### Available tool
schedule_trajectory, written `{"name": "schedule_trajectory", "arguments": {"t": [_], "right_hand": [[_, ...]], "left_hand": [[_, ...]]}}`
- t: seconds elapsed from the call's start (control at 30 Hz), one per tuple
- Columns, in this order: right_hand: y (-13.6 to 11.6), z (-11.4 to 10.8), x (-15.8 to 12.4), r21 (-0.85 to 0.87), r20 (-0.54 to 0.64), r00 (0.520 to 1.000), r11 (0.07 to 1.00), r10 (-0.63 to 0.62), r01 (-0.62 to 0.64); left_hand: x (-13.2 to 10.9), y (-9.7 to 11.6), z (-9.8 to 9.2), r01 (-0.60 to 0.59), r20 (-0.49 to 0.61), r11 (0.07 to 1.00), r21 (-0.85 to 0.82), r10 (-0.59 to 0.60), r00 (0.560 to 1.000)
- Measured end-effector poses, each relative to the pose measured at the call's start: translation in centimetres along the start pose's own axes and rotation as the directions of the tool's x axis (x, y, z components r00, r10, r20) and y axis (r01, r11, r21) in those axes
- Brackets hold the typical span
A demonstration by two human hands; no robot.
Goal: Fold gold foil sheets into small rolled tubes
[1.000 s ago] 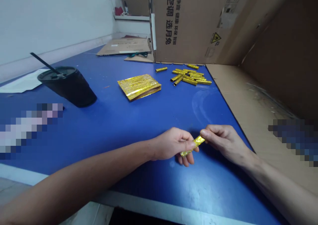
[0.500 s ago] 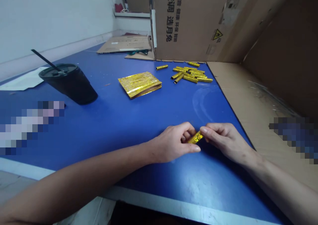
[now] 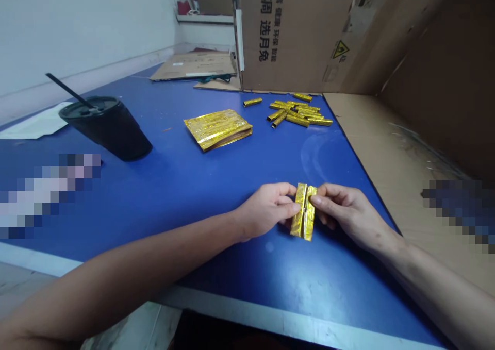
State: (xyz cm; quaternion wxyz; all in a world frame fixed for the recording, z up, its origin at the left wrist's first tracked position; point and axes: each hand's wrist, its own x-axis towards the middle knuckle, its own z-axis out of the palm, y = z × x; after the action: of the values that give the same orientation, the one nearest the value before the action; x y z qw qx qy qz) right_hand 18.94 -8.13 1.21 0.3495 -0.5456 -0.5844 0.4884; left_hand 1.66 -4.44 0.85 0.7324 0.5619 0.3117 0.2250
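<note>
A small piece of gold foil paper [image 3: 297, 223], folded with a slit down its middle, is held upright between both hands just above the blue table. My left hand [image 3: 266, 208] pinches its left edge between thumb and fingers. On the other edge, my right hand [image 3: 340, 205] grips with the thumb in front and the fingers curled behind. Farther back lies a stack of gold foil sheets [image 3: 218, 128]. A pile of rolled gold foil pieces [image 3: 297, 113] sits behind to the right, with one separate roll [image 3: 252, 102] beside it.
A black cup with a straw [image 3: 108, 126] stands at the left on the blue table [image 3: 174, 185]. Large cardboard [image 3: 301, 35] rises behind the rolls, and more cardboard [image 3: 371, 149] borders the right side. Flat cardboard [image 3: 193, 65] lies at the back.
The gold foil paper, a narrow roll between my fingers before, now appears turned upright and opened out wider. My left hand has shifted its hold to the foil's left edge.
</note>
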Motion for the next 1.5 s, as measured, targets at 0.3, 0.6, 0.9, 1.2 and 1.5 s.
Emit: {"name": "schedule_trajectory", "arguments": {"t": [0.3,0.6,0.9,1.2,1.5], "right_hand": [[0.7,-0.3,0.0,0.148,0.094,0.995,0.989,0.015,-0.028],[0.7,-0.2,0.4,0.229,-0.054,0.994,0.97,0.099,-0.084],[0.5,-0.3,0.4,0.319,-0.063,0.987,0.94,0.149,-0.121],[0.6,-0.4,0.6,0.324,-0.301,0.953,0.936,-0.036,0.138],[0.4,0.6,-0.4,0.013,-0.372,0.895,0.962,-0.247,0.271]], "left_hand": [[-0.1,-0.2,-0.6,-0.18,0.076,0.98,0.084,0.174,0.982],[-0.2,0.3,-0.8,-0.196,0.047,0.979,0.056,0.194,0.98],[0.2,0.4,-0.4,-0.056,-0.056,0.998,0.033,0.058,0.997],[0.4,0.6,-0.7,-0.068,-0.245,0.957,-0.28,-0.003,0.97],[0.6,0.5,-0.9,-0.062,-0.324,0.894,-0.444,-0.095,0.941]]}}
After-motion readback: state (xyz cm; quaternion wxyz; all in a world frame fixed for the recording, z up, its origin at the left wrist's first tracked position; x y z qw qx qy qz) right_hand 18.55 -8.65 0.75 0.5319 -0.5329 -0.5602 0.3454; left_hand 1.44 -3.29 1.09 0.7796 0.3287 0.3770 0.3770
